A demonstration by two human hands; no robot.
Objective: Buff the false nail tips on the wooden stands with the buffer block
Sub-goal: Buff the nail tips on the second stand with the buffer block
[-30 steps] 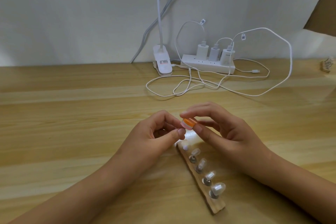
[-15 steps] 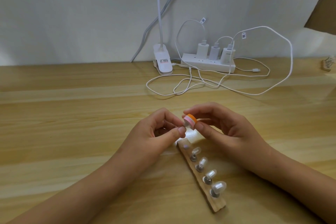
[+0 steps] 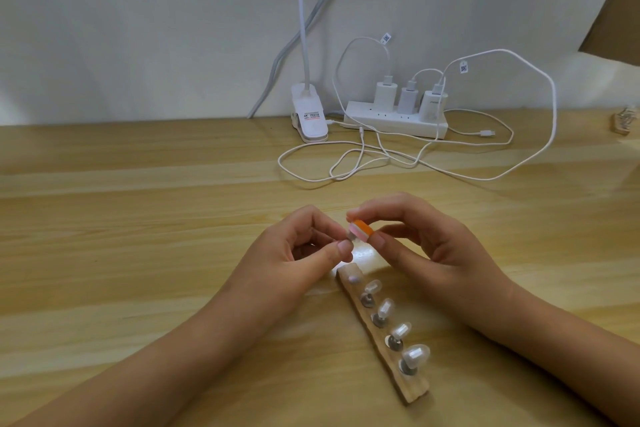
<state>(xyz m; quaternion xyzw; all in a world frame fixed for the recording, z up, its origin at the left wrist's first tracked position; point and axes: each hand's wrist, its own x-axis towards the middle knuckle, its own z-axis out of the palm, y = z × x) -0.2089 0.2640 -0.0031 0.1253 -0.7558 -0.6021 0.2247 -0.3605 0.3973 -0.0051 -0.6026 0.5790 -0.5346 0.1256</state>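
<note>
A pale wooden table [image 3: 138, 218] runs up to a white wall [image 3: 138, 28]. Just above the table, near its middle, the right hand [image 3: 426, 239] pinches a small buffer block [image 3: 361, 230] (orange on top, pink below) between thumb and forefinger, the other fingers curled behind. The block's pink face meets a false nail tip [image 3: 351, 236], a small pale piece that the left hand [image 3: 294, 253] pinches between thumb and forefinger. Most of the tip is hidden by the fingers. The two hands sit close together, their fingertips nearly meeting.

Just below them a narrow wooden stand [image 3: 414, 388] lies flat on the table, slanting from the hands towards the near right. Four clear nail tips [image 3: 385, 308] stand along it on small metal pegs, the largest at the near end. At the stand's far end is a small pale spot [image 3: 353, 278], too blurred to make out.

Well behind the hands, against the wall, a white power strip [image 3: 394, 121] carries three white chargers [image 3: 384, 92]. Their thin white cables [image 3: 346, 163] loop loosely over the table. Just left of the strip is the white clip base [image 3: 310, 114] of a lamp, its neck [image 3: 304, 10] rising out of view. A small unclear object [image 3: 625, 120] sits at the right edge of the table.
</note>
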